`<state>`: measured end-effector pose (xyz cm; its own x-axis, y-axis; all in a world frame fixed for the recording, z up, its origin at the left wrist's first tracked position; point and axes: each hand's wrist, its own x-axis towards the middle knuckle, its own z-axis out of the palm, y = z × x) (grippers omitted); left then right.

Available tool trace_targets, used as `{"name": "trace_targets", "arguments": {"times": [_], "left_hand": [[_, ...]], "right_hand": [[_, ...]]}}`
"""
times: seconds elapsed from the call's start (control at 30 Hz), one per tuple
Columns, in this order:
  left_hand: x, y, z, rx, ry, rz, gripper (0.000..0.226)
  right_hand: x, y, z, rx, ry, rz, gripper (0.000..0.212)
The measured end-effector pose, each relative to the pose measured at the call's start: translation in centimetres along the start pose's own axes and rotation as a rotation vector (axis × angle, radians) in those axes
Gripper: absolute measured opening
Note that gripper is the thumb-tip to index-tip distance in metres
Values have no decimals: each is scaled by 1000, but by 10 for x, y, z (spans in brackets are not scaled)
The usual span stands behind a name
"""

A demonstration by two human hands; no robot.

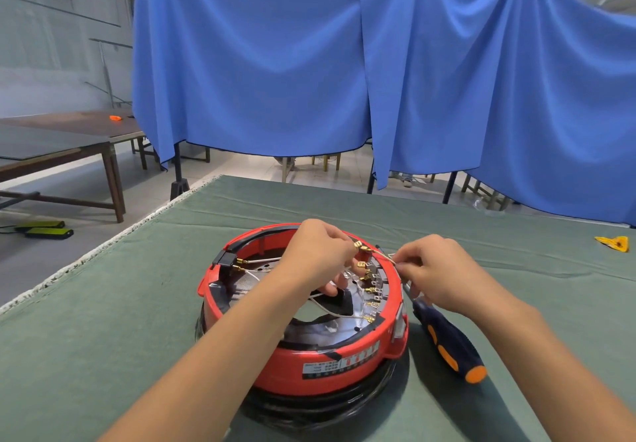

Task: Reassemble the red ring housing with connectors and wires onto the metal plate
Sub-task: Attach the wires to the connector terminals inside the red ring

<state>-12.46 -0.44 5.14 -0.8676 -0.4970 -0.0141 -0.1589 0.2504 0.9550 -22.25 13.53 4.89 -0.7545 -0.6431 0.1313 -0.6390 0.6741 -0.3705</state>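
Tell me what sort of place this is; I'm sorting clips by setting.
Likely a workshop or recording space: a green cloth-covered workbench, hung blue curtains as partitions, and a screwdriver lying beside the red ring housing.

A black label [340, 361] is sitting on the front wall of the red housing [292, 369], carrying small white print on its left part and a row of red-and-white marks on its right part. The characters are showing too small and blurred to be read. No other writing is showing anywhere in the view.
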Motion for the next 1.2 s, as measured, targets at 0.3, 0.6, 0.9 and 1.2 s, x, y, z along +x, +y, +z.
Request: {"name": "trace_targets", "arguments": {"times": [0.3,0.6,0.9,1.2], "left_hand": [[-3,3,-1,-1,-29,-7,20],[-2,4,-13,246,-251,18,19],[5,-1,-10,352,-253,-32,15],[7,-4,3,353,-250,-72,20]], "right_hand": [[3,-2,3,336,187,66,29],[3,-14,33,268,232,92,49],[8,-10,41,595,195,56,38],[10,-12,37,673,184,-18,47]]}}
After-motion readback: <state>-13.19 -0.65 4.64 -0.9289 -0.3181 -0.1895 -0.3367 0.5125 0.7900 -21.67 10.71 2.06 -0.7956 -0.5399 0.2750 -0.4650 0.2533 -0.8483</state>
